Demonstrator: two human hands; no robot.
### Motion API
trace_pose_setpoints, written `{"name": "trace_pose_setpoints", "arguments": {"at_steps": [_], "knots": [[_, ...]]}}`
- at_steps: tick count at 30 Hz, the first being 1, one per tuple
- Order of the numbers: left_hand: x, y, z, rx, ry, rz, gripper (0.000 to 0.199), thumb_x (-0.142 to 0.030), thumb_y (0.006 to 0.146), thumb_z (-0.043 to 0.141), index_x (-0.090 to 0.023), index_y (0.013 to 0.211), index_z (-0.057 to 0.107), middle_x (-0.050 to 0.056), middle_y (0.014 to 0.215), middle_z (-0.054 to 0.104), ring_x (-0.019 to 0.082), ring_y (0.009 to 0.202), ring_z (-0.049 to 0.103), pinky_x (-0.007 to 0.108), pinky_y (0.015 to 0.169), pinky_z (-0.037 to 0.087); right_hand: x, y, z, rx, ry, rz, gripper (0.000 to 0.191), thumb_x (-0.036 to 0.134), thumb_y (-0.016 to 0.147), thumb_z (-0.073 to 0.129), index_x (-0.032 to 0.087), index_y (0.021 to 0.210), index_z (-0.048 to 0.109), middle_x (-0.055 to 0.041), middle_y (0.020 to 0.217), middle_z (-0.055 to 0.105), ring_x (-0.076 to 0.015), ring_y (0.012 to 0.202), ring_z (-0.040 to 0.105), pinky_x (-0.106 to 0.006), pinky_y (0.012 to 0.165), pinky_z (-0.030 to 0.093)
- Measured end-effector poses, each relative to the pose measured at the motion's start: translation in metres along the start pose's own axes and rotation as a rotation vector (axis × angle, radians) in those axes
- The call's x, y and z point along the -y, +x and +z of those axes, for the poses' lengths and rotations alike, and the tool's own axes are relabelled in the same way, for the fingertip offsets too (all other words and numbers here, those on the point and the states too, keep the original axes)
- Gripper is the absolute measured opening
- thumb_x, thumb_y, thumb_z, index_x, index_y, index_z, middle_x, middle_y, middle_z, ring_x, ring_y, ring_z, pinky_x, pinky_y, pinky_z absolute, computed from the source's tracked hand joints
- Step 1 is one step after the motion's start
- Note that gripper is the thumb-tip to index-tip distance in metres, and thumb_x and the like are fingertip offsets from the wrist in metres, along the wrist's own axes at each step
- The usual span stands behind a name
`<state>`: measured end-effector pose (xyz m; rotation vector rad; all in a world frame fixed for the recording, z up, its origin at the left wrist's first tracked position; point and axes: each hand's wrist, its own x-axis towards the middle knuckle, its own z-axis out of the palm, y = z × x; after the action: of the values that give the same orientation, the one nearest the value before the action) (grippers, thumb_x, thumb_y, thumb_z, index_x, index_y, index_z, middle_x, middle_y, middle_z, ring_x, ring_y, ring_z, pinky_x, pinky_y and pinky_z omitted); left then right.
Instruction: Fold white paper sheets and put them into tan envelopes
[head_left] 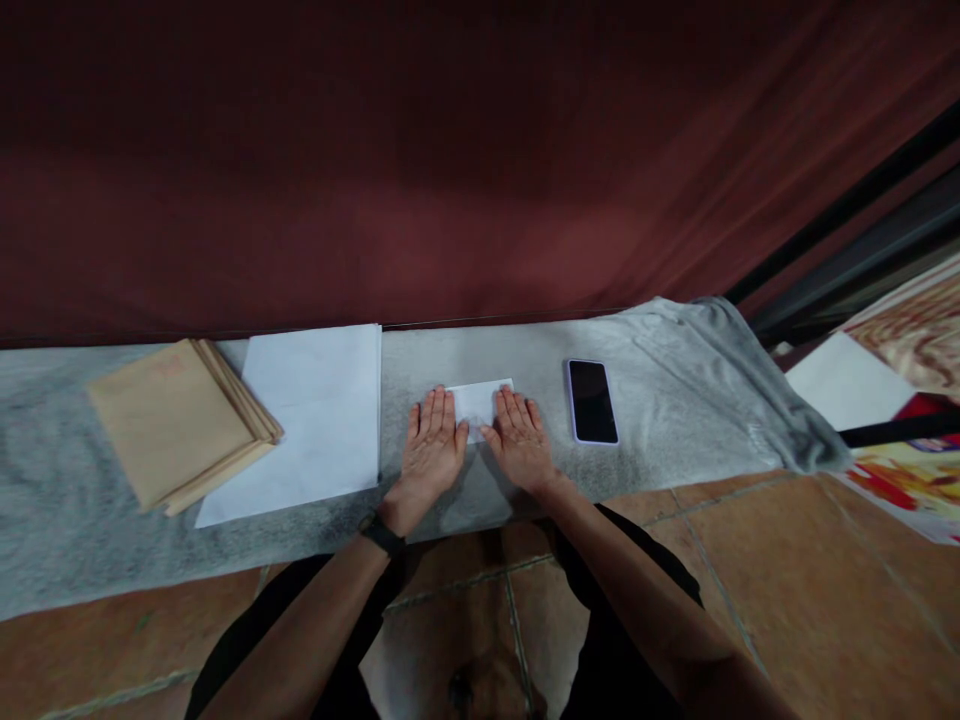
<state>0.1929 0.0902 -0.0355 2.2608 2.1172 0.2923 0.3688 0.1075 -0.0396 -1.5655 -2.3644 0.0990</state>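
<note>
A small folded sheet of white paper [477, 402] lies flat on the grey cloth, between my two hands. My left hand [435, 440] rests palm down over its left end, fingers stretched out and pointing away from me. On the right end lies my right hand [521, 440], also flat, with its fingers extended. Both thumbs reach inward onto the paper's near edge. The parts of the paper under my palms and fingers are hidden.
Left of my hands, a stack of brown envelopes [180, 420] overlaps large white sheets [315, 410]. A phone with a pale purple case [592, 402] lies to the right. Grey cloth [690, 400] covers the narrow surface, with a dark red curtain [450, 240] behind and floor tiles [810, 570] below.
</note>
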Motion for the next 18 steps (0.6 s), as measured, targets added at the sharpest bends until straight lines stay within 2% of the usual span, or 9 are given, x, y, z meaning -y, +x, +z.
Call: {"name": "trace_pose_setpoints", "arguments": {"at_steps": [9, 13, 18], "knots": [[0.009, -0.002, -0.006, -0.026, -0.011, -0.074, 0.065, -0.037, 0.107, 0.026, 0.002, 0.158, 0.034, 0.024, 0.167, 0.032, 0.034, 0.159, 0.025, 0.058, 0.129, 0.02, -0.011, -0.004, -0.006, 0.017, -0.003, 0.1, 0.07, 0.05, 0.11, 0.031, 0.001, 0.16, 0.035, -0.0216, 0.167, 0.033, -0.0326, 0.156, 0.031, -0.053, 0.129, 0.021], [-0.008, 0.002, -0.008, -0.06, -0.036, -0.052, 0.064, -0.034, 0.106, 0.027, 0.003, 0.158, 0.033, 0.025, 0.167, 0.03, 0.032, 0.16, 0.021, 0.056, 0.13, 0.017, -0.006, 0.007, -0.015, 0.021, 0.041, 0.147, 0.069, 0.05, 0.111, 0.026, 0.001, 0.159, 0.037, -0.0215, 0.167, 0.032, -0.0323, 0.158, 0.028, -0.054, 0.129, 0.019], [-0.035, 0.01, -0.003, 0.066, -0.112, 0.141, 0.06, -0.024, 0.103, 0.032, -0.004, 0.16, 0.033, 0.021, 0.169, 0.03, 0.03, 0.161, 0.017, 0.053, 0.132, 0.014, 0.012, 0.026, -0.018, 0.103, 0.172, -0.002, 0.064, 0.046, 0.112, 0.02, 0.009, 0.159, 0.04, -0.0129, 0.168, 0.035, -0.0238, 0.159, 0.027, -0.046, 0.131, 0.021]]}}
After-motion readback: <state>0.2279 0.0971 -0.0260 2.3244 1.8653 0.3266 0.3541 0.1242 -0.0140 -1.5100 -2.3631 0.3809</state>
